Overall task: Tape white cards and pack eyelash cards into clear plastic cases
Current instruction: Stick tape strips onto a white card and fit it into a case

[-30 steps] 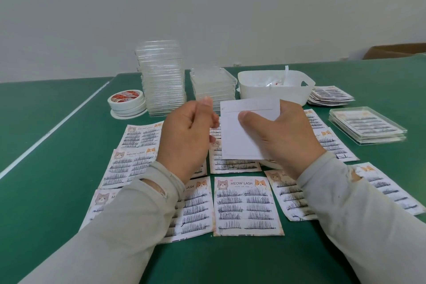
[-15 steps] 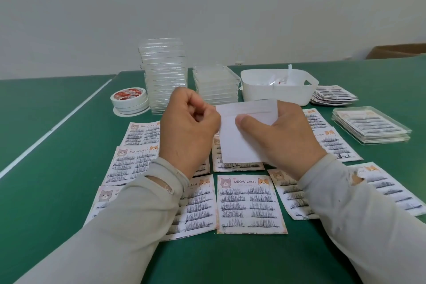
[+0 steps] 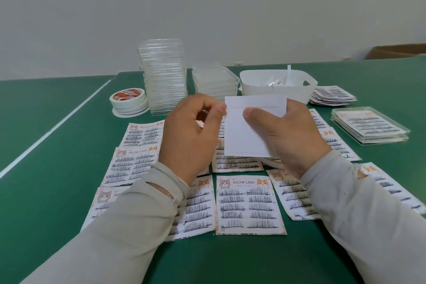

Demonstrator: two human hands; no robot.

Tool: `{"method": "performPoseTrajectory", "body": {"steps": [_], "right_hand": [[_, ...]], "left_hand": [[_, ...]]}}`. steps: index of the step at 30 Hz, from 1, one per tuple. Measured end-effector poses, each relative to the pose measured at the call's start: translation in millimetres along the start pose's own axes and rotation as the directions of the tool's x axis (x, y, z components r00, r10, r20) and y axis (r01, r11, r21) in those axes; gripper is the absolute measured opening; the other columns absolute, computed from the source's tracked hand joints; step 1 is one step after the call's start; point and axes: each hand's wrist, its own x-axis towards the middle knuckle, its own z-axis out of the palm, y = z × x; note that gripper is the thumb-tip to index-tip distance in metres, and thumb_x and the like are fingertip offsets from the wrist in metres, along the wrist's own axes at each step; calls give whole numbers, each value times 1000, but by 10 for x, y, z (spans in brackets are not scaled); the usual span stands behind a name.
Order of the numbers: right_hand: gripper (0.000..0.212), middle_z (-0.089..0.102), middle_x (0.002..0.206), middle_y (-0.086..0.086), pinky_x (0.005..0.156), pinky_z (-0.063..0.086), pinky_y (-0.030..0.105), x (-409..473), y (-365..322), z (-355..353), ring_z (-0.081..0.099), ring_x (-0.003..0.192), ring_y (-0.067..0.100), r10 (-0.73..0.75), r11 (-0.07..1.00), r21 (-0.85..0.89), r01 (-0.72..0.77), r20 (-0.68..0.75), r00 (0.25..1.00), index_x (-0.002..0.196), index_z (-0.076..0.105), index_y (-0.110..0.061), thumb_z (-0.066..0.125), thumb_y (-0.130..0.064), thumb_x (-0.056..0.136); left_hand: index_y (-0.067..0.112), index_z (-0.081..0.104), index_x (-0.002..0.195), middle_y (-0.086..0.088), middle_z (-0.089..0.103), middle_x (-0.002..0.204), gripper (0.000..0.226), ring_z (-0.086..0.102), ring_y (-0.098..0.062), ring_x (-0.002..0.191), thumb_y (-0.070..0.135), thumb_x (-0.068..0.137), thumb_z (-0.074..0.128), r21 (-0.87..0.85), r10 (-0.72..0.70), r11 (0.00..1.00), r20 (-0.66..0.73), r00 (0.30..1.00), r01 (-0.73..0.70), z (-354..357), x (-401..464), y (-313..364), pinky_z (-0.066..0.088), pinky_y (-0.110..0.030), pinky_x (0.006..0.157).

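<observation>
I read this as the taping step. The white card (image 3: 247, 129) is held upright above the middle of the green table (image 3: 46, 168), over the spread of eyelash cards (image 3: 250, 205). My right hand (image 3: 290, 136) grips the card along its right side, thumb pressed on its face, fingers behind. My left hand (image 3: 191, 136) is curled, fingertips pinched at the card's upper left corner, level with a thin line that I take for a tape strip running across the card near its top; whether the pinch holds the tape end, its backing or only the card edge, I cannot tell.

Far left: tape rolls (image 3: 128, 100). Beside them, two stacks of clear plastic cases (image 3: 164, 76). Far right: a white bin (image 3: 276, 90), and packed cases (image 3: 368, 125) at the right edge.

Judgement: packing not yet begun for this card. Next move calls for a fine pinch at that corner, right hand steadying the card flat against the pull.
</observation>
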Motion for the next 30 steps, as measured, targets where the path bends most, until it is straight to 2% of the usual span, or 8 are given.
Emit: {"method": "performPoseTrajectory", "body": {"steps": [1, 5, 8, 15, 20, 25, 30], "right_hand": [[8, 80, 91, 0, 77, 62, 33, -5, -9, 6, 76, 87, 21, -10, 1000, -15, 10, -10, 1000, 84, 79, -18, 74, -22, 79], [2, 79, 90, 0, 82, 63, 40, -7, -30, 14, 76, 88, 24, -39, 995, -94, 36, -37, 999, 86, 77, -15, 76, -16, 84], [9, 79, 90, -1, 83, 62, 40, -17, -45, 23, 75, 87, 20, -59, 988, -142, 53, -37, 998, 84, 76, -18, 74, -11, 89], [15, 77, 88, -13, 75, 60, 24, -25, -71, 28, 73, 80, 6, -128, 965, -233, 118, -26, 991, 80, 74, -27, 75, -14, 89], [21, 73, 87, -26, 67, 51, 9, -31, -79, 35, 69, 75, -6, -166, 953, -256, 161, 3, 986, 79, 71, -32, 75, -13, 89], [28, 69, 73, -35, 66, 47, 4, -31, -76, 45, 67, 76, -12, -194, 942, -273, 197, 40, 980, 82, 69, -36, 74, -10, 89], [25, 69, 74, -30, 66, 46, 4, -33, -67, 42, 66, 75, -12, -211, 937, -274, 217, 50, 976, 84, 70, -35, 74, -10, 89]], "left_hand": [[26, 67, 86, 12, 66, 84, 10, 63, -7, 79, 23, 95, 68, 2, 9, 1000, 11, 1000, -9, 5, -7, 9, 51, -19, 68], [31, 71, 89, 15, 68, 90, 12, 65, -3, 81, 20, 89, 75, -14, 41, 999, -5, 999, -41, 12, -22, 22, 51, -14, 69], [31, 73, 92, 16, 68, 91, 13, 64, 1, 81, 19, 88, 76, -1, 53, 999, -12, 998, -53, 3, -15, 16, 48, -9, 70], [28, 76, 95, 17, 68, 91, 10, 63, 1, 80, 19, 89, 76, 25, 55, 998, -16, 998, -55, 5, -5, 7, 48, -10, 73], [28, 74, 93, 15, 67, 91, 11, 62, 4, 78, 17, 89, 76, 32, 67, 997, -14, 998, -67, 8, -1, 13, 46, -8, 72], [30, 69, 88, 16, 65, 89, 16, 60, 5, 76, 16, 88, 76, 26, 33, 999, 15, 999, -33, 4, 10, 21, 43, -5, 70], [35, 65, 83, 16, 65, 86, 23, 59, 5, 74, 16, 88, 76, 17, 2, 1000, 23, 1000, -3, 4, 13, 26, 42, -5, 67]]}}
